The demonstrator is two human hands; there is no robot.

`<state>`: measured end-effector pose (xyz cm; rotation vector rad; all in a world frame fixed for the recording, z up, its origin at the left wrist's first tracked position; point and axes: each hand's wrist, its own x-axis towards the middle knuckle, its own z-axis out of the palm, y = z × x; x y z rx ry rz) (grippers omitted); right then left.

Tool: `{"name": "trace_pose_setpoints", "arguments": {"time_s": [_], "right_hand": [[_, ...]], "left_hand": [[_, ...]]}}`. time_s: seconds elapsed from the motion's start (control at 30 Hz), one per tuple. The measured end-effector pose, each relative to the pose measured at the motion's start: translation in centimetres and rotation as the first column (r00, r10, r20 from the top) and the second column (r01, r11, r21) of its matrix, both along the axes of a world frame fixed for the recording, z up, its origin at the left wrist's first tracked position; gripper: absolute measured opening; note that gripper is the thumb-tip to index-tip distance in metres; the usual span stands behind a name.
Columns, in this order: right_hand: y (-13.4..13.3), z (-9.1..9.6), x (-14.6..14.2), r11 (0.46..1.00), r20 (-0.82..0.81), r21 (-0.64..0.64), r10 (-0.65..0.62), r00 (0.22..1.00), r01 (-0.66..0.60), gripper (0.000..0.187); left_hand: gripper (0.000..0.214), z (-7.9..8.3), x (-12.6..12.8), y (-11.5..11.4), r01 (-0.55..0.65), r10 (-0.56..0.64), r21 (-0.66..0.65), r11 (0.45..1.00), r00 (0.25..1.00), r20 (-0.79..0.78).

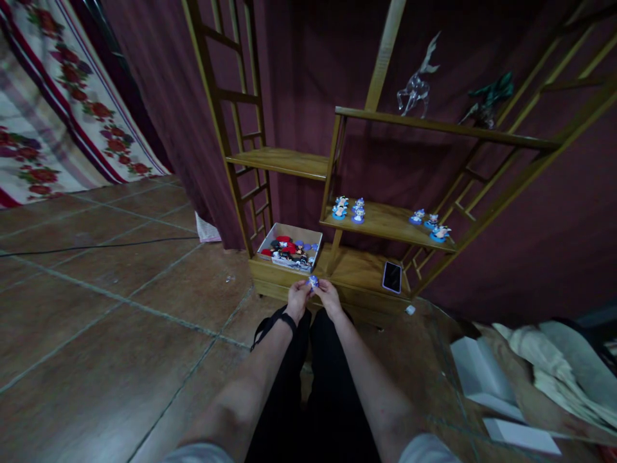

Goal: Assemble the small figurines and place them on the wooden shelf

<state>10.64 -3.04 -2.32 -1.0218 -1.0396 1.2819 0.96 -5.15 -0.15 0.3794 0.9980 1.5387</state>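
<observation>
A small purple and white figurine [313, 281] is held between the fingertips of both my hands, above my knees and just in front of the shelf unit's base. My left hand [298, 297] grips it from the left, and my right hand [328, 298] from the right. Beyond them, a white cardboard box [315, 239] on the bottom shelf holds several red, black and purple figurine pieces. On the middle shelf, blue and purple figurines [357, 214] stand at the left end, and more figurines [439, 233] stand at the right end.
A phone or tablet [392, 277] lies on the bottom shelf at right. On the upper shelf [443, 132] stand a clear horse ornament [415, 90] and a dark green one [494, 96]. White boxes [482, 370] and cloth [554, 366] are on the right. A black cable [120, 244] crosses the tiled floor.
</observation>
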Motion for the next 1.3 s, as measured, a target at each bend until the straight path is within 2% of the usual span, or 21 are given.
{"name": "trace_pose_setpoints", "arguments": {"time_s": [0.23, 0.33, 0.5, 0.9, 1.07, 1.3], "right_hand": [[-0.2, 0.2, 0.1, 0.999, 0.025, 0.016, -0.036, 0.999, 0.036, 0.035], [-0.2, 0.3, 0.2, 0.998, 0.041, 0.019, -0.053, 0.998, 0.052, 0.032], [-0.3, 0.5, 0.1, 1.0, 0.015, 0.009, 0.021, 1.0, -0.021, 0.028], [0.5, -0.6, 0.1, 0.999, 0.068, -0.024, 0.025, 0.997, -0.023, 0.023], [0.3, -0.2, 0.1, 0.999, 0.017, -0.014, 0.036, 0.999, -0.036, 0.025], [-0.6, 0.8, 0.5, 0.996, 0.057, 0.075, 0.049, 0.997, -0.054, 0.028]], "left_hand": [[0.021, 0.2, -0.4, -0.2, 0.133, -0.134, 0.013, 0.991, 0.991, 0.013], [0.02, 0.2, -0.5, -0.2, 0.123, -0.123, -0.01, 0.992, 0.992, 0.016], [0.021, 0.1, -0.5, -0.3, 0.107, -0.107, -0.005, 0.994, 0.994, -0.002], [0.025, -0.4, 0.0, 0.0, 0.065, -0.066, -0.016, 0.998, 0.995, -0.079], [0.024, -0.4, 0.1, -0.4, 0.04, -0.039, 0.03, 0.999, 0.998, -0.056], [0.031, -0.1, -0.4, -1.1, 0.087, -0.09, 0.139, 0.987, 0.996, 0.021]]}}
